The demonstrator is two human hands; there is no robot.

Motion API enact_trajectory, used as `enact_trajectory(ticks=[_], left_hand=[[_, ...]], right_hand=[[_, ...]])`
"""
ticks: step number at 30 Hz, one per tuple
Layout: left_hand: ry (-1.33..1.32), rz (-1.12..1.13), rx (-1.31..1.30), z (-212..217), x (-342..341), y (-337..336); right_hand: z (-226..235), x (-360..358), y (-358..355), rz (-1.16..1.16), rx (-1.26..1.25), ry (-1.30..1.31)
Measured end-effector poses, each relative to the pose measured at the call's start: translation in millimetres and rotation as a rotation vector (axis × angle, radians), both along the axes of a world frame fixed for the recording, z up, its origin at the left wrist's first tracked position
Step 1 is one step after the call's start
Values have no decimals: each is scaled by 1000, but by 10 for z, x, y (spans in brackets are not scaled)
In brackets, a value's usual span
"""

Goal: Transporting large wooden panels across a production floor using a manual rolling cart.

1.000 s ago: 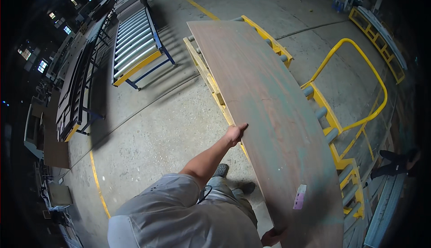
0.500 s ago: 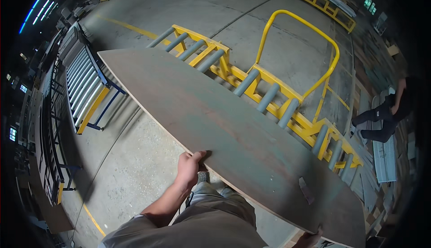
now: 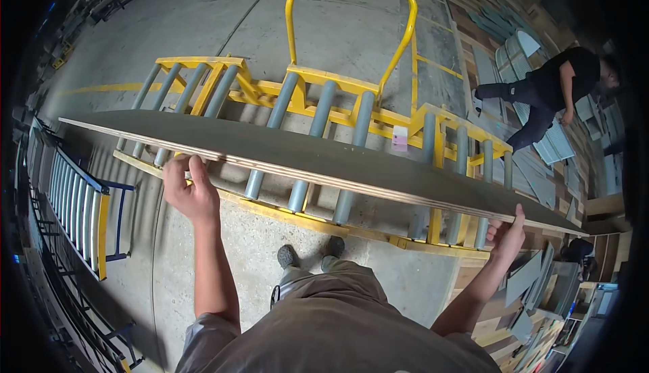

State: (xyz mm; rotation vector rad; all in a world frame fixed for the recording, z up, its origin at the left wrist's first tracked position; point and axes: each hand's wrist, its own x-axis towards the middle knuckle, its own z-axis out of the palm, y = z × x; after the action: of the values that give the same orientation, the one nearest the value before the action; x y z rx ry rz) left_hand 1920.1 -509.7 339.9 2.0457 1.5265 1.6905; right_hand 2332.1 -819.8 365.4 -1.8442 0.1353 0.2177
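A long plywood board (image 3: 304, 155) with a dark, brownish-grey face spans the view from left to right, its layered edge toward me. My left hand (image 3: 191, 187) grips that near edge toward the left end, thumb over the top. Farther right, my right hand (image 3: 508, 234) holds the same edge, thumb up and fingers bent beneath. Below and behind the board stands a yellow roller cart (image 3: 338, 79) with grey rollers (image 3: 322, 108) and a tall looped handle (image 3: 289, 21). Whether the board touches the rollers, I cannot tell.
A roller conveyor (image 3: 74, 204) with a blue and yellow frame stands at the left. Toward the right, a person (image 3: 551, 92) in dark clothes is among stacked panels and boards. My shoes (image 3: 288, 257) are on the concrete floor close to the cart's near rail.
The board has lifted and tilted, so its face looks narrower and its near edge shows. Both hands have risen with it. My view has swung right, bringing more of the cart into sight.
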Motion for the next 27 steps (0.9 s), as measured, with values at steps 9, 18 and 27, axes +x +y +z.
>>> enact_trajectory(ticks=[9,18,27], left_hand=[[550,-258,437,430,770,743],[552,-310,301,560,741,988],[326,-296,-373,-700,-1344,-191]], right_hand=[[-22,468,220,271,-186,-509],[473,-823,2232,705,-555,-1583],[510,-696,2355,541,-895,-1464]])
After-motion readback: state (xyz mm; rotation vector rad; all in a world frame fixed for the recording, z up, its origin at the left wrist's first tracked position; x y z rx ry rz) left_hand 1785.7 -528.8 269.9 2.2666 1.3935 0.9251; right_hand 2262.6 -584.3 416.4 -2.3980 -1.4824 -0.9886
